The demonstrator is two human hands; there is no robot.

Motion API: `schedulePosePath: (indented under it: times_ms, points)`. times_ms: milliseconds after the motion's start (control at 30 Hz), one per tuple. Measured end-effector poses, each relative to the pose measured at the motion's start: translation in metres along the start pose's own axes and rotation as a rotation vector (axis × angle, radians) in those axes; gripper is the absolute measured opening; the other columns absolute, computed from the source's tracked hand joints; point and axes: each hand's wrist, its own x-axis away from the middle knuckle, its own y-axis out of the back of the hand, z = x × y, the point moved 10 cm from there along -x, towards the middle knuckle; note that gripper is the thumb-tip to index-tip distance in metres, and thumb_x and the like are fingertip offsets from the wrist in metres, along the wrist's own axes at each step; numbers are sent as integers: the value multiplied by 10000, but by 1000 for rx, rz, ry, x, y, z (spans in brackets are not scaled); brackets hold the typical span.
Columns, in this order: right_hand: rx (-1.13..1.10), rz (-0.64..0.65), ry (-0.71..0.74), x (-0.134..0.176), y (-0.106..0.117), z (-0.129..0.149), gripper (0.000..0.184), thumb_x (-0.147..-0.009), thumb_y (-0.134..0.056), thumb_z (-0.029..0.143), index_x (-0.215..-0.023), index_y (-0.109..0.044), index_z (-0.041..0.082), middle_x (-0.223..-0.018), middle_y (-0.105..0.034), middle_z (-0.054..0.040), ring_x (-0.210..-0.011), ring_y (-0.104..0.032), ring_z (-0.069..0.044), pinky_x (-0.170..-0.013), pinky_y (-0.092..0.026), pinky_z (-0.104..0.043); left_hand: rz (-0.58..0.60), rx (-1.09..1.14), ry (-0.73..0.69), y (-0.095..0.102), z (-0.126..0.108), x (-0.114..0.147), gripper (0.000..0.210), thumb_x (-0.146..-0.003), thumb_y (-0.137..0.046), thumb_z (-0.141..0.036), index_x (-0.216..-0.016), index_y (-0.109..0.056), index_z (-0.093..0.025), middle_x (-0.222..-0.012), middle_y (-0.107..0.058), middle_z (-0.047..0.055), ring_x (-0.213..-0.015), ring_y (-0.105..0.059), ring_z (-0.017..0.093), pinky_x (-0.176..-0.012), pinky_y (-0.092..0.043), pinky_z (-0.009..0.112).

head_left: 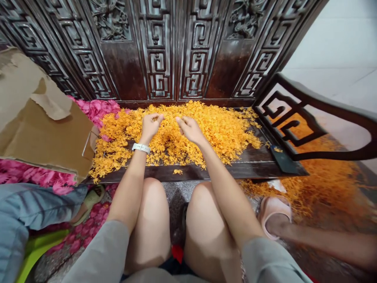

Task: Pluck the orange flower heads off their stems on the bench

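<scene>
Small yellow-orange plastic-looking flower pieces (220, 127) lie heaped on a dark wooden bench (250, 169). Above the middle of the heap, my left hand (150, 125) is closed in a pinch, with a pale watch band (141, 148) on its wrist. My right hand (190, 129) is also pinched, a short gap away on the right and level with the left. Whatever the fingertips hold, if anything, is too small to make out. One loose yellow piece (177, 171) sits by the bench's front edge.
A torn cardboard box piece (44, 129) stands at left among pink flower pieces (96, 108). The bench's carved back (176, 59) rises behind, its armrest (294, 118) at right. Orange pieces (330, 177) pile beyond it. Other people's legs (38, 208) flank me.
</scene>
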Motion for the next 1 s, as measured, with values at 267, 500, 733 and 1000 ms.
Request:
schedulePosePath:
  times_ms: [267,500,733,1000]
  points:
    - [-188,-61,314,50,13,134,625,-1076,-449,734,-745,-469,205,-692,-464,1,-634,-442,-110,-622,-395,-278,-451,21,248,67,56,3,293,-945,-698,-320,-677,-667,-205,-623,-550,-3,-622,-483,158,-623,-374,288]
    - [298,-380,24,14,53,27,908,-956,-642,719,-1626,-412,152,-1503,-494,-253,-1400,-554,-428,-1108,-512,-611,-175,463,324,44,40,-1,432,-976,-702,-657,-958,-751,-228,-845,-651,77,-616,-484,128,-471,-280,257]
    - [287,-93,168,0,20,2,761,-997,-544,767,-1534,-542,228,-1551,-596,-183,-1415,-564,-355,-1218,-449,-543,142,477,190,-4,-12,1,419,-1010,-643,-666,-958,-734,-260,-834,-645,72,-586,-455,133,-508,-359,307]
    - [251,-112,202,-5,11,10,618,-1062,-362,791,-813,-480,237,-865,-597,-69,-868,-549,-234,-896,-475,-406,112,328,33,-12,-31,5,559,-810,-910,-618,-1194,-733,-251,-886,-681,62,-796,-636,185,-676,-493,309]
